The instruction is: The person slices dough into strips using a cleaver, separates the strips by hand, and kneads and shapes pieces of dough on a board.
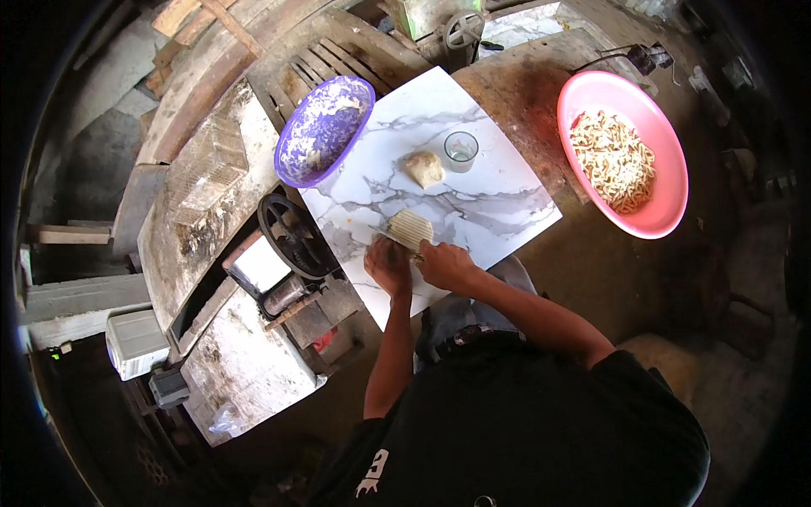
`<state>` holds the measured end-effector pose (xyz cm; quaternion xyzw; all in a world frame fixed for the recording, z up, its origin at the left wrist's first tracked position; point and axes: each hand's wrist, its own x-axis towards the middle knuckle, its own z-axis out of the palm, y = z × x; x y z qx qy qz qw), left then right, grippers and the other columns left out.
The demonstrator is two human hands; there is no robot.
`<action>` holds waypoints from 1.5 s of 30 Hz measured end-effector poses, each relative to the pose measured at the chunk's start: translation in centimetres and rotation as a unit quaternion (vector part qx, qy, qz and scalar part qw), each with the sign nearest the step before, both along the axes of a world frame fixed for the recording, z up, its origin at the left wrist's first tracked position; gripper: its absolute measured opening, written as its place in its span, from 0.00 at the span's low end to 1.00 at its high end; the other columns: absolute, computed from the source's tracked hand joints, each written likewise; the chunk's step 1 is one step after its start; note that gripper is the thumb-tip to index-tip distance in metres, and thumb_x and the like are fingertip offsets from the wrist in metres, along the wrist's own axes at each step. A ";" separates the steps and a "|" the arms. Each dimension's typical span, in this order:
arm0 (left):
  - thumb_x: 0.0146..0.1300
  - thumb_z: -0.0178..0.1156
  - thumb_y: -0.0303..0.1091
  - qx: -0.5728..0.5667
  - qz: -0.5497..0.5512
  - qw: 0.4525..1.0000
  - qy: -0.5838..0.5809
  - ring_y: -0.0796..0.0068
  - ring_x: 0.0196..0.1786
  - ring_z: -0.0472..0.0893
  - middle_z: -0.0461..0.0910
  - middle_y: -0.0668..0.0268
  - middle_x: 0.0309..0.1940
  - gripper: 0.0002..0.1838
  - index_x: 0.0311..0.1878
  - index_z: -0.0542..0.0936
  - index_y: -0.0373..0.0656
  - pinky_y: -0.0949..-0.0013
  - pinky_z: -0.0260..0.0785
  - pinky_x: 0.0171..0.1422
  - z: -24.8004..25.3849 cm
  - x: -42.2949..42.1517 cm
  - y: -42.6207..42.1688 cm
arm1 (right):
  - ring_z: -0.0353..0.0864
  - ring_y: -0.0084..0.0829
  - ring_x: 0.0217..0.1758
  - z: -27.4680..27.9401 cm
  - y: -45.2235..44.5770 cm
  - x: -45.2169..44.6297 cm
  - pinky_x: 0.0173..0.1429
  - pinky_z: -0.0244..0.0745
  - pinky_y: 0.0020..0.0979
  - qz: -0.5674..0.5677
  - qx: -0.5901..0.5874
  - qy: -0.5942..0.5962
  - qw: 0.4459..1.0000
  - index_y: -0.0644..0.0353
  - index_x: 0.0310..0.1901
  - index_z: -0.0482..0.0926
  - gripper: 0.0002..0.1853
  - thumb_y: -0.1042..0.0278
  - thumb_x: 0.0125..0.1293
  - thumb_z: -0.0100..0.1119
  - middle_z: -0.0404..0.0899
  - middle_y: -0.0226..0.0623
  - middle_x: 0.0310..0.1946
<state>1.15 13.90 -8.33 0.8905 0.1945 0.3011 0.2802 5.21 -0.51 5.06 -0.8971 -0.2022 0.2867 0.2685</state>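
Note:
On the white marble-patterned board (498,203) lies a flat piece of pale dough (411,226), marked with parallel lines like cut strips. A thin knife blade (382,232) crosses it, pointing up and left. My right hand (448,267) is closed at the blade's right end, around what looks like the handle, which the fingers hide. Close beside it, my left hand (389,264) presses curled fingers on the near side of the dough. Farther up the board sit a lump of dough (424,169) and a clear drinking glass (461,150).
A purple basin (283,160) with white residue stands at the board's upper left. To the right, a pink basin (673,182) holds many short dough strips. A machine with a black handwheel (291,237) adjoins the left edge. Farther left is a wire rack (203,169).

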 end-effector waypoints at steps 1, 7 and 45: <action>0.56 0.66 0.30 0.003 0.011 1.000 -0.003 0.61 0.56 0.78 0.83 0.68 0.45 0.08 0.40 0.83 0.46 0.55 0.63 0.65 0.3 -0.1 -0.1 | 0.82 0.59 0.39 -0.3 -0.3 -0.3 0.44 0.77 0.55 0.000 -0.001 0.005 1.000 0.65 0.44 0.72 0.18 0.56 0.67 0.53 0.81 0.60 0.32; 0.59 0.64 0.31 -0.025 -0.014 0.999 -0.017 0.61 0.58 0.78 0.83 0.68 0.45 0.07 0.41 0.83 0.46 0.54 0.61 0.67 0.7 0.0 0.0 | 0.82 0.59 0.42 1.7 -4.3 -2.5 0.48 0.76 0.55 -0.008 -0.059 0.053 0.997 0.63 0.47 0.71 0.20 0.51 0.70 0.49 0.82 0.56 0.36; 0.60 0.61 0.29 -0.048 -0.013 0.999 -0.018 0.60 0.59 0.76 0.82 0.65 0.49 0.08 0.42 0.83 0.43 0.52 0.59 0.70 1.7 -0.9 -0.5 | 0.82 0.58 0.40 2.1 -9.5 -6.5 0.45 0.76 0.56 -0.007 -0.059 0.065 0.996 0.61 0.50 0.68 0.20 0.51 0.69 0.50 0.81 0.58 0.32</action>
